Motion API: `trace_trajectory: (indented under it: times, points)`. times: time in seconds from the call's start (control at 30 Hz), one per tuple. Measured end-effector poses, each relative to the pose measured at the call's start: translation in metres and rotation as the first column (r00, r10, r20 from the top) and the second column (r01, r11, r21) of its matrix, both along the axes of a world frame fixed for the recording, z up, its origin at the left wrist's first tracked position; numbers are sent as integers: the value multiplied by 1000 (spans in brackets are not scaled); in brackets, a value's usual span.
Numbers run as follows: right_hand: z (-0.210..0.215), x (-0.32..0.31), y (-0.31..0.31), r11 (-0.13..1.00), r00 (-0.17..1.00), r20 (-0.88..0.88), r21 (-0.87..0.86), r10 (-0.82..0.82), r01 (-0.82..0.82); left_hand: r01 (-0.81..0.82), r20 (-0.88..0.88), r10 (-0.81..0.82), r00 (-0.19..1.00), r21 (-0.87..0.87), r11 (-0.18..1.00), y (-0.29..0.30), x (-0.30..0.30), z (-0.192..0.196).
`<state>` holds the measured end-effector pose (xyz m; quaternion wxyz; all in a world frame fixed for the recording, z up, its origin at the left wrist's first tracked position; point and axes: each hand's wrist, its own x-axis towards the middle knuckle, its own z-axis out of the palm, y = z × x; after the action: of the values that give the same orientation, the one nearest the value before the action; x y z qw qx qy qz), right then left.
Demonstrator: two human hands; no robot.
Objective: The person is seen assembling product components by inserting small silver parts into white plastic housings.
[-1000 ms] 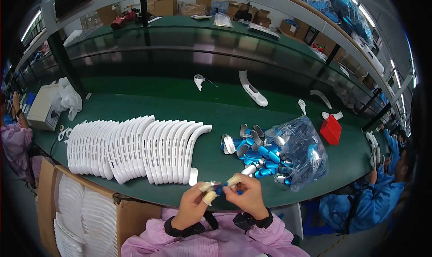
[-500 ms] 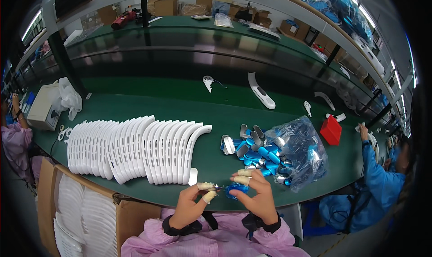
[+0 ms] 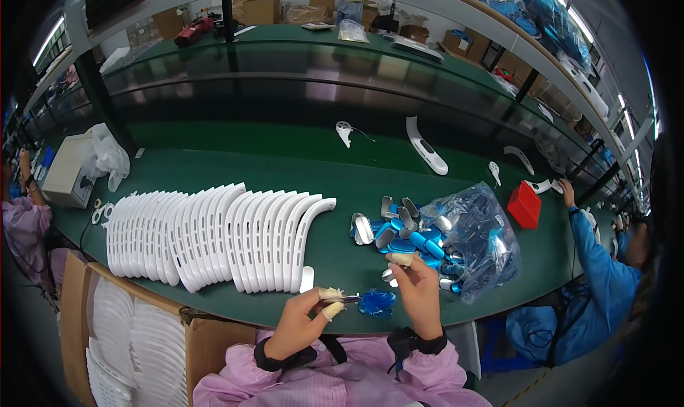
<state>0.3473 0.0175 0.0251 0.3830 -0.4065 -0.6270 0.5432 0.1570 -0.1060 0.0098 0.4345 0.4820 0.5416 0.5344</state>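
Observation:
Pinched between thumb and fingertips, my left hand [image 3: 305, 320] holds a pair of slim dark tweezers [image 3: 345, 299]. Just right of their tips is a crumpled blue film [image 3: 377, 303]; whether it touches the tips I cannot tell. My right hand [image 3: 419, 293] is raised over the table edge, thumb and forefinger drawn together. A small silvery oval piece [image 3: 388, 274] shows by the thumb; whether it is held or lies on the table is unclear. Pale yellow covers wrap fingertips on both hands. Beyond the right hand lies a pile of blue and silver oval caps [image 3: 407, 242].
Rows of curved white slotted parts [image 3: 214, 239] stand at left. A clear plastic bag [image 3: 484, 243] and a red bin [image 3: 524, 206] are at right. White parts lie on the far green strip, including a curved one [image 3: 426, 147]. A cardboard box [image 3: 221, 343] holds more. A co-worker in blue [image 3: 598, 272] reaches in.
My right hand has let go of the blue film and moved up and right. The far white parts have shifted right. The co-worker's hand has moved toward a white part.

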Motion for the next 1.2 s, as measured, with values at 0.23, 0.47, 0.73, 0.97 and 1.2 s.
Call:
trace_trajectory:
  times: [0.23,0.47,0.73,0.97,1.2]
  points:
    - [41,-24,-22,829,763,573,239,300,-506,97,-275,-101,956,-27,995,11,-3,22]
    - [22,-11,-7,957,960,-17,-80,278,-279,-204,-895,214,391,143,968,52,-34,12]
    - [20,-7,-5,924,938,-213,-212,275,-319,-73,-966,257,0,256,964,62,-19,-11]
    - [31,-15,-8,937,938,-251,-190,241,-292,-211,-504,141,852,-85,974,48,-30,31]
    - [30,-30,-16,944,862,-474,-161,182,-288,98,603,-82,794,6,995,13,-23,37]
